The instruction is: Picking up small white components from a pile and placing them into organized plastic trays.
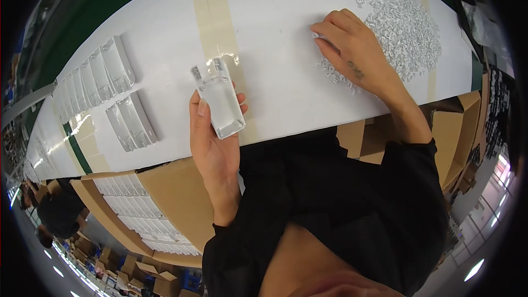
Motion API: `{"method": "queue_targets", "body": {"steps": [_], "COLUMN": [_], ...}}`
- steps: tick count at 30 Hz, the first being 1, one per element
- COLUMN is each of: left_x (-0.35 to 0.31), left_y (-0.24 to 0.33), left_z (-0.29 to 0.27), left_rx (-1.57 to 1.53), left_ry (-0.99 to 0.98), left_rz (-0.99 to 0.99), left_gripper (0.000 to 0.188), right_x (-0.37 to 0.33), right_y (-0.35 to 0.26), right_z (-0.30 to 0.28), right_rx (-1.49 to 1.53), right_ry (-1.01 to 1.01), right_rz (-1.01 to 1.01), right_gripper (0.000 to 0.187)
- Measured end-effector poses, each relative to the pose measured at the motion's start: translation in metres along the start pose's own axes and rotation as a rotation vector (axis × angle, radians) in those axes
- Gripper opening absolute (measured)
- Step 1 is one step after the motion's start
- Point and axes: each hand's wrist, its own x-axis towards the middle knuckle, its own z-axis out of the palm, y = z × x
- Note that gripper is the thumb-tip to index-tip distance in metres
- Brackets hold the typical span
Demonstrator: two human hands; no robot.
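- Left hand [213,151]: grasping white case [223,102].
- Right hand [352,41]: pinching small piece [315,35], unfitted.
- Surface's [275,77] left edge: cases [114,66], completion unclear.
- Right edge: heaped pieces [404,33], seemingly unused.

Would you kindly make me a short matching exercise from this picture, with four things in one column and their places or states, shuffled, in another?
Column A
1. Left hand
2. Right hand
3. Heap of small pale pieces
4. Cardboard box at the lower left

Column B
a. Lies on the right part of the white table
b. Pinches one small piece between its fingertips
c. Contains rows of white parts
d. Holds a white casing

Right pairs: 1-d, 2-b, 3-a, 4-c
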Motion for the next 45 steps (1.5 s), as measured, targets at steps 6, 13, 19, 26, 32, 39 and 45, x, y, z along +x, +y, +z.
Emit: {"method": "queue_targets", "body": {"steps": [6, 13, 19, 26, 32, 39, 45], "left_x": [0.002, 0.001, 0.000, 0.003, 0.004, 0.003, 0.002], "left_y": [-0.002, -0.001, -0.002, -0.005, -0.003, -0.006, -0.004], "left_z": [-0.009, -0.001, 0.008, -0.001, 0.004, -0.001, 0.006], "left_rx": [-0.025, -0.039, 0.013, -0.009, 0.030, 0.027, 0.027], "left_ry": [-0.044, -0.101, -0.072, -0.116, -0.105, -0.117, -0.105], "left_rz": [-0.008, -0.084, -0.064, -0.027, -0.007, -0.005, -0.011], "left_gripper": [0.049, 0.047, 0.049, 0.051, 0.051, 0.051, 0.050], "right_x": [0.013, 0.029, 0.034, 0.019, 0.009, 0.011, 0.021], "right_y": [-0.009, -0.021, -0.016, 0.002, -0.003, -0.006, -0.017], "right_z": [-0.001, 0.005, 0.007, 0.004, -0.004, 0.003, -0.003], "right_rx": [-0.013, 0.045, 0.071, 0.030, 0.087, -0.065, -0.109], "right_ry": [-0.027, 0.036, 0.002, -0.063, 0.002, 0.016, -0.050], "right_rz": [-0.038, -0.080, -0.146, -0.183, 0.002, -0.046, 0.030], "right_gripper": [0.011, 0.014, 0.020, 0.025, 0.017, 0.011, 0.005]}}
